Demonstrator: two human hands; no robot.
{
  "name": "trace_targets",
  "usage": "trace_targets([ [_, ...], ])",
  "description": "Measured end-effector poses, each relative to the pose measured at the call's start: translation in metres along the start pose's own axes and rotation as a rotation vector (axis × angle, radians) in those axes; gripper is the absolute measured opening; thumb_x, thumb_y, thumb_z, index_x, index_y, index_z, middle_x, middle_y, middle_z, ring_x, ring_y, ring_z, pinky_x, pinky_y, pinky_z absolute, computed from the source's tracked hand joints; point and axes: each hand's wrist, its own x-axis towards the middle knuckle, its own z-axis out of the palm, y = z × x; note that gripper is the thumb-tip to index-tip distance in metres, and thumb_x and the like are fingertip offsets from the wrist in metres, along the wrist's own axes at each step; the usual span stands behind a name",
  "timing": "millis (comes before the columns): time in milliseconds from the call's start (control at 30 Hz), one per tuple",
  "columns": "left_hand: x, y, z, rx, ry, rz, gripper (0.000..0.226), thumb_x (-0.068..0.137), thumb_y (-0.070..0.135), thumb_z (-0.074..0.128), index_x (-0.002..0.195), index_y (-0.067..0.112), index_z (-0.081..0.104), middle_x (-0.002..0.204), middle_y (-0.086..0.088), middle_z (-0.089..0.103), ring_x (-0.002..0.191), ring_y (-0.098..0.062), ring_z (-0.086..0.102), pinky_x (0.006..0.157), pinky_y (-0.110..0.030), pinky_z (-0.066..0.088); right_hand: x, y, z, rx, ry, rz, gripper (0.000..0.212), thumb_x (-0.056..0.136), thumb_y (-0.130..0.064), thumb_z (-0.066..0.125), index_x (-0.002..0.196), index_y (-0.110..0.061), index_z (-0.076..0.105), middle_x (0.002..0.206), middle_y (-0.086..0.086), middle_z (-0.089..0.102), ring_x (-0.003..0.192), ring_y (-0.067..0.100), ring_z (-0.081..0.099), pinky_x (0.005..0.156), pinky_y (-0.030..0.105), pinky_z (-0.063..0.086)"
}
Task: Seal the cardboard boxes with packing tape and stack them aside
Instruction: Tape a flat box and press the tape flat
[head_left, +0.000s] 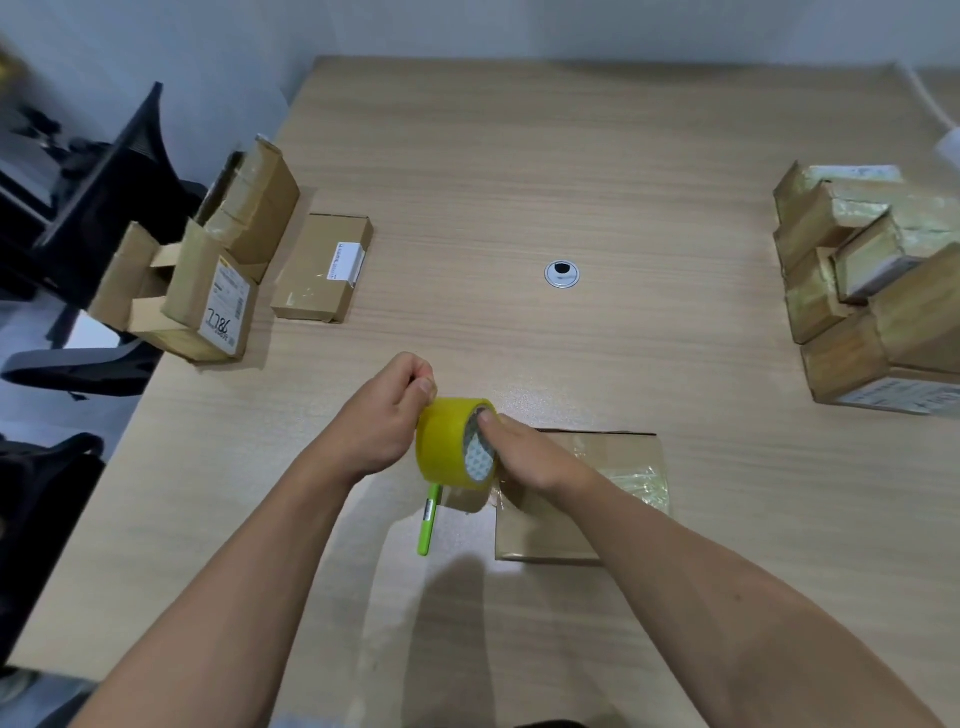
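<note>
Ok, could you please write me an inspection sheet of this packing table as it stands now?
Surface: wooden table, round grommet mid-table.
Job's things: yellow tape roll held at the left edge of the near box, which shows some clear tape; left pile of boxes, some with flaps open; flat box beside it; taped stack on the right.
Clutter: green pen-like tool lying below the roll.
Hands: left hand pinches the roll's rim; right hand grips the roll, a finger in its core.
Cables: white cable at the far right corner.
Surroundings: dark chairs on the left; pale wall behind.
</note>
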Motion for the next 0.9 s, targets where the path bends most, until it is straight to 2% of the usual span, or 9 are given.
trace_targets([
  [67,-0.002,-0.008,-0.003,-0.024,0.035,-0.036,0.015,0.088,0.036,0.04,0.084,0.024,0.048,0.076,0.004,0.049,0.066,-0.013,0.04,0.069,-0.04,0.037,-0.001,0.0,0.005,-0.025,-0.052,0.025,0.071,0.08,-0.079,0.032,0.122,-0.027,0.057,0.121,0.0,0.067,0.112,0.02,0.063,0.104,0.049,0.046],
  [200,-0.004,-0.013,-0.014,-0.091,0.158,-0.092,0.013,0.087,0.037,0.042,0.081,0.029,0.049,0.08,0.003,0.052,0.068,-0.015,0.041,0.068,-0.038,0.035,-0.008,-0.019,0.014,-0.152,-0.076,-0.022,0.049,0.104,-0.058,0.028,0.129,-0.025,0.054,0.122,0.006,0.066,0.11,0.024,0.062,0.102,0.042,0.046],
  [267,-0.003,-0.011,-0.024,-0.053,0.202,-0.086,0.014,0.088,0.035,0.04,0.083,0.025,0.048,0.083,0.0,0.052,0.071,-0.017,0.042,0.069,-0.037,0.035,-0.009,-0.024,0.021,-0.25,-0.111,-0.047,0.052,0.105,-0.057,0.024,0.135,-0.025,0.052,0.125,0.01,0.065,0.114,0.029,0.061,0.1,0.04,0.046],
  [400,0.0,-0.018,-0.039,0.177,0.171,-0.114,0.018,0.103,0.019,0.041,0.086,0.021,0.048,0.08,0.001,0.053,0.071,-0.019,0.045,0.068,-0.038,0.037,-0.007,-0.031,0.025,-0.379,-0.155,-0.045,0.059,0.105,-0.06,0.022,0.154,-0.03,0.035,0.15,0.01,0.051,0.137,0.031,0.045,0.11,0.04,0.035],
  [567,-0.002,-0.033,-0.041,0.264,0.139,-0.194,0.019,0.103,0.017,0.041,0.086,0.022,0.049,0.078,0.0,0.053,0.071,-0.022,0.048,0.07,-0.042,0.045,-0.005,-0.053,0.015,-0.622,-0.109,-0.098,0.067,0.098,-0.059,0.046,0.156,-0.027,0.033,0.154,0.008,0.045,0.139,0.03,0.041,0.109,0.046,0.037],
  [667,-0.001,-0.039,-0.041,0.195,0.117,-0.255,0.014,0.098,0.025,0.043,0.087,0.022,0.05,0.08,-0.001,0.055,0.073,-0.023,0.048,0.077,-0.054,0.051,-0.006,-0.074,0.024,-0.671,-0.041,-0.199,0.066,0.089,-0.062,0.059,0.144,-0.027,0.048,0.14,0.003,0.053,0.127,0.027,0.05,0.104,0.051,0.038],
  [733,-0.001,-0.041,-0.044,0.079,0.123,-0.282,0.013,0.093,0.029,0.044,0.085,0.022,0.051,0.081,-0.001,0.054,0.073,-0.022,0.047,0.078,-0.057,0.052,-0.004,-0.079,0.036,-0.503,-0.051,-0.25,0.056,0.086,-0.055,0.069,0.125,-0.016,0.06,0.123,0.005,0.061,0.113,0.024,0.057,0.097,0.045,0.045],
  [833,-0.002,-0.042,-0.047,-0.146,0.132,-0.317,0.015,0.102,0.014,0.046,0.088,0.017,0.052,0.085,-0.004,0.05,0.077,-0.02,0.045,0.077,-0.049,0.051,0.003,-0.072,0.055,-0.17,0.022,-0.173,0.034,0.087,-0.038,0.075,0.106,-0.015,0.059,0.1,0.001,0.067,0.094,0.019,0.062,0.084,0.037,0.051],
  [900,-0.003,-0.045,-0.05,-0.19,0.078,-0.316,0.009,0.1,0.009,0.053,0.094,0.016,0.053,0.085,-0.004,0.049,0.079,-0.019,0.046,0.076,-0.044,0.047,0.007,-0.065,0.069,-0.08,0.073,-0.137,0.024,0.091,-0.032,0.071,0.096,-0.017,0.053,0.082,-0.004,0.062,0.078,0.013,0.057,0.07,0.03,0.047],
])
